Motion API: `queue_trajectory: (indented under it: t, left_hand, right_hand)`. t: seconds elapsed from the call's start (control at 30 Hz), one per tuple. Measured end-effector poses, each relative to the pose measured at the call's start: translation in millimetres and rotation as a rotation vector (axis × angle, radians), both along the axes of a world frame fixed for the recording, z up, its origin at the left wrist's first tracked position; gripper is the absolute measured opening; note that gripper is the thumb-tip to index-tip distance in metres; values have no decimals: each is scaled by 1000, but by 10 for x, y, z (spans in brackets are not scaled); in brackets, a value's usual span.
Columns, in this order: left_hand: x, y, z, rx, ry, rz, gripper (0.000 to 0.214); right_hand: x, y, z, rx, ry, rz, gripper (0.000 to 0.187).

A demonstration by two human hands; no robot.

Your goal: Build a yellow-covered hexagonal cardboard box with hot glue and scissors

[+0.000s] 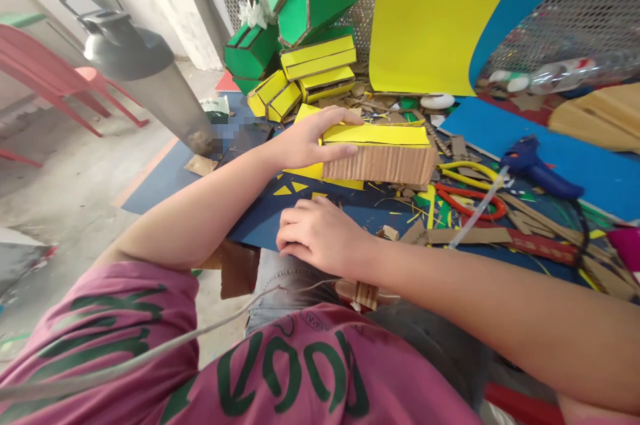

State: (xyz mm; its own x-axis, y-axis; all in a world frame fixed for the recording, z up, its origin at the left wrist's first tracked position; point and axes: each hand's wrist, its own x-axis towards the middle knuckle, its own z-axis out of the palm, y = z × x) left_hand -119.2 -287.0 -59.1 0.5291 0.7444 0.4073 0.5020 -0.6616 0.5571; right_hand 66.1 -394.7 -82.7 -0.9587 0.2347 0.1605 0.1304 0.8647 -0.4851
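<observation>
A long cardboard box [383, 165] with a yellow paper top and bare corrugated side lies on the blue table. My left hand [333, 135] is closed around its left end, with the thumb on the near side and the fingers over the top. Under the box, a sheet of yellow paper [307, 173] sticks out. My right hand [317, 233] rests at the table's near edge, its fingers curled into a loose fist, apart from the box. No object shows in it. Small yellow paper triangles [283, 191] lie just beyond the knuckles.
Green boxes [320, 1] and yellow boxes [320, 58] are piled at the back. To the right are a blue glue gun [543, 168], yellow-handled scissors [470, 171], red-handled scissors [475, 201] and cardboard scraps. A large metal bottle [160, 88] stands left. A pale cord [210, 328] crosses my lap.
</observation>
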Motion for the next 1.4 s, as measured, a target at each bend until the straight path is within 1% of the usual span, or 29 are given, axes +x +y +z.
queue_trajectory:
  t: [0.17, 0.33, 0.47, 0.53, 0.6, 0.73, 0.87, 0.93, 1.0, 1.17, 1.27, 1.33, 1.4]
  left_hand:
    - [2, 0, -4, 12, 4, -14, 81]
    - [8, -7, 6, 12, 12, -17, 78]
    - [15, -16, 13, 16, 10, -19, 78]
    - [15, -19, 16, 16, 8, -16, 79]
    - [13, -21, 20, 13, 5, -18, 80]
    - [5, -27, 25, 14, 15, -34, 79]
    - [3, -28, 19, 21, 17, -33, 78]
    - [6, -26, 12, 22, 13, -29, 78]
    - [10, -22, 6, 21, 6, -22, 78]
    - [17, -18, 6, 12, -9, -11, 82]
    - [15, -25, 18, 19, -2, -24, 80]
    - [12, -29, 25, 25, 3, -34, 79]
    - [7, -30, 28, 28, 5, -41, 79]
  right_hand:
    - [-3, -41, -12, 120, -6, 7, 19]
    - [8, -94, -24, 295, 10, 41, 22]
    - [0, -87, -21, 365, 9, 21, 24]
    - [6, -54, -19, 343, 17, -5, 25]
    - [23, -18, -11, 274, 27, -17, 25]
    - [54, 10, 17, 145, 22, 9, 15]
    - [26, -10, 11, 93, 2, 31, 15]
    - [2, -29, -3, 95, -10, 26, 18]
    - [-13, -58, -15, 137, -12, 17, 19]
    - [-15, -147, -20, 344, -24, 19, 29]
    - [-19, -142, -23, 425, 5, -29, 29]
    - [-18, -89, -22, 406, 47, -88, 29]
    - [3, -5, -13, 299, 107, -131, 26]
